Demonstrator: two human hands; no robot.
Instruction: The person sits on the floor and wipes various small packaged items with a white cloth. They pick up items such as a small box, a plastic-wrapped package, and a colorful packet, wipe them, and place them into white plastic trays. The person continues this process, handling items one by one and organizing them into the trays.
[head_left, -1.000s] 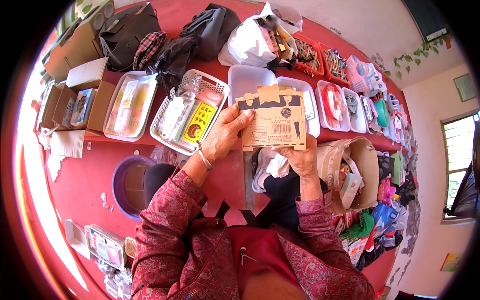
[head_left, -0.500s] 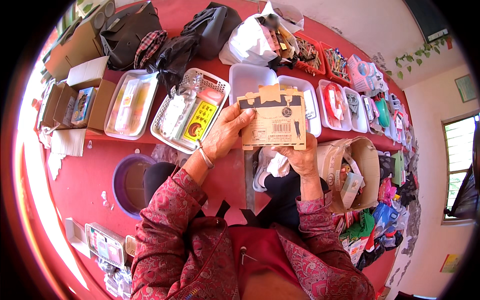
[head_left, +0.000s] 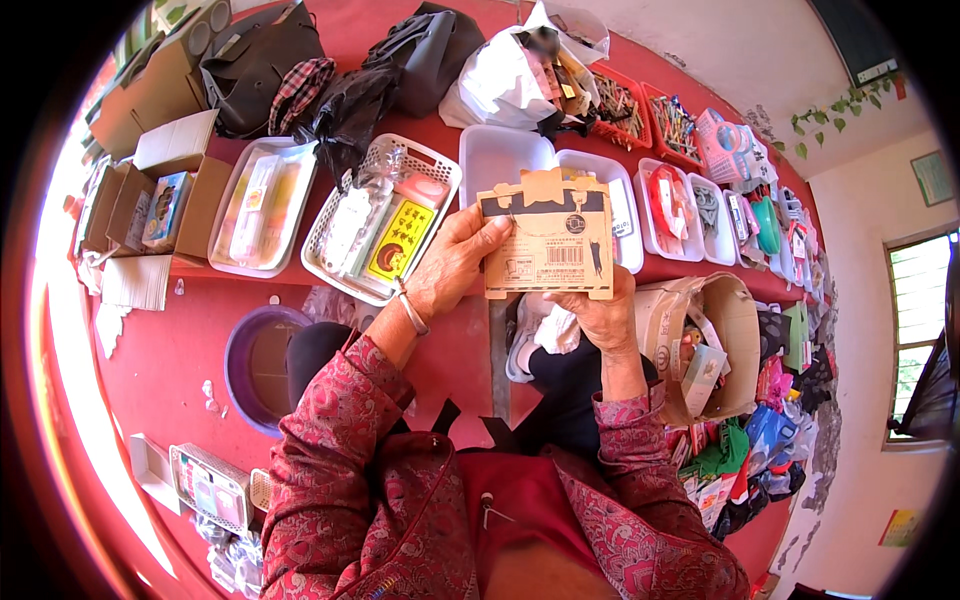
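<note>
Between both hands: card pack (head_left: pixel 548 240), held upright, printed back toward the person.
Left hand (head_left: pixel 452 262): fingers curled round the pack's left edge, thumb on its face.
Right hand (head_left: pixel 604 312): fingers closed on the lower right corner.
Behind the fingertips: two white trays (head_left: pixel 500 160), partly hidden by the pack.
Left of the left fingers: white basket (head_left: pixel 440 180) with a yellow packet (head_left: pixel 398 242).
Right of the right fingers: brown bag (head_left: pixel 735 330).
Below the hands: purple basin (head_left: pixel 240 350).

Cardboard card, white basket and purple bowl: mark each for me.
cardboard card (head_left: pixel 548 245), head view, middle of its printed face.
white basket (head_left: pixel 335 190), head view, its left latticed rim.
purple bowl (head_left: pixel 240 345), head view, left side of its rim.
</note>
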